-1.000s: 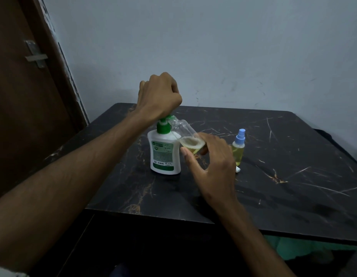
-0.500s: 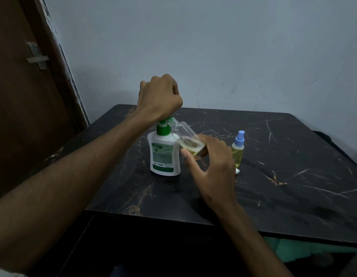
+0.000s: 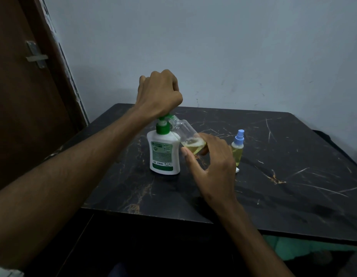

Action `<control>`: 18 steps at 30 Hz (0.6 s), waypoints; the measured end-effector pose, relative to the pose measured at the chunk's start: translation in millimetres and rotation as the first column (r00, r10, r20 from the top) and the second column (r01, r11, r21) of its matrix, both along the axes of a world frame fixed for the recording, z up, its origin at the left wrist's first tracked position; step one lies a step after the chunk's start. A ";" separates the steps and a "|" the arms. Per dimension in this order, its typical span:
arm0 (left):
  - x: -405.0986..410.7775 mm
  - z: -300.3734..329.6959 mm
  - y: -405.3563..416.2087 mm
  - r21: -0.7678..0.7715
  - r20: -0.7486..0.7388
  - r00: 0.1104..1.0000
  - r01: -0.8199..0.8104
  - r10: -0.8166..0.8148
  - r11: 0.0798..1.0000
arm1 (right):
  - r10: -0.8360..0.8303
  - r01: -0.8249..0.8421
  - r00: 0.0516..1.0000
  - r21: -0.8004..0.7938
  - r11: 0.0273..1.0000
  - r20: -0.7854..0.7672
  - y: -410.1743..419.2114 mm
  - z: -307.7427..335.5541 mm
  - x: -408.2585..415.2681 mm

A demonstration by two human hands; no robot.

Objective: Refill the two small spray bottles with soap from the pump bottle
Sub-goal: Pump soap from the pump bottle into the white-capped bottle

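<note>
I tilt the open spray bottle (image 3: 188,136), part full of yellow soap, with its neck at the pump bottle (image 3: 164,151) spout. My right hand (image 3: 212,166) pinches its base; my left hand (image 3: 159,92), curled, covers the pump head. The capped spray bottle (image 3: 238,146) stands half hidden on the table (image 3: 293,166).

A dark, black marble-patterned tabletop (image 3: 283,176) with pale scratches and golden-brown veins carries the things. A white plastic pump bottle with a green pump head and a green label (image 3: 164,151) stands upright on it, directly below the left hand (image 3: 158,94) and just left of the right hand (image 3: 212,166). A small clear spray bottle with a blue nozzle and yellowish liquid (image 3: 238,147) stands upright just beyond the right hand, to its right. A small white object (image 3: 237,170), partly hidden by that hand, lies at this bottle's foot.
</note>
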State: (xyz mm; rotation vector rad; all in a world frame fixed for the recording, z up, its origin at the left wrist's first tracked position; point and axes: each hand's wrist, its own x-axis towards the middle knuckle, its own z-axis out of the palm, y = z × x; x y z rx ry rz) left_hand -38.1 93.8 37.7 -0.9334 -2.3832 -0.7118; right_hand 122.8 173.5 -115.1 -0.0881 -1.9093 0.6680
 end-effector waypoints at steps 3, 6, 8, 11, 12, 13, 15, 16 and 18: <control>-0.4 -4.4 0.0 0.014 0.006 1.000 0.004 -0.004 1.000 | -0.001 0.000 1.000 0.005 1.000 0.018 0.0 -0.1 -1.3; 0.1 -6.7 -0.5 0.026 0.001 1.000 0.004 -0.004 1.000 | -0.003 0.002 1.000 0.017 1.000 0.025 -0.5 -0.6 -1.0; 1.6 -4.1 -0.1 0.020 -0.004 1.000 0.002 -0.002 1.000 | -0.006 0.006 1.000 0.014 1.000 0.015 -0.3 -0.5 -0.5; 1.2 -0.2 -0.6 0.018 -0.013 1.000 -0.006 0.006 1.000 | -0.010 0.010 1.000 0.015 1.000 0.007 -0.4 -0.1 -0.6; 0.6 -0.5 -0.7 0.016 -0.008 1.000 -0.006 0.006 1.000 | -0.011 0.011 1.000 0.016 1.000 0.006 -0.2 -0.2 -0.8; 0.3 -1.4 -0.8 0.016 0.000 1.000 -0.003 0.003 1.000 | -0.011 0.010 1.000 0.014 1.000 0.007 -0.1 -0.3 -1.5; 0.9 -4.1 -1.2 0.021 0.012 1.000 0.001 -0.001 1.000 | -0.008 0.008 1.000 0.015 1.000 0.016 0.2 -0.9 -1.9; 1.2 -5.4 -1.5 0.023 0.013 1.000 0.000 0.000 1.000 | -0.008 0.008 1.000 0.019 1.000 0.022 0.1 -1.2 -1.9; 2.2 -5.6 -1.3 0.016 0.004 1.000 0.000 0.000 1.000 | -0.009 0.009 1.000 0.020 1.000 0.026 0.0 -1.3 -1.0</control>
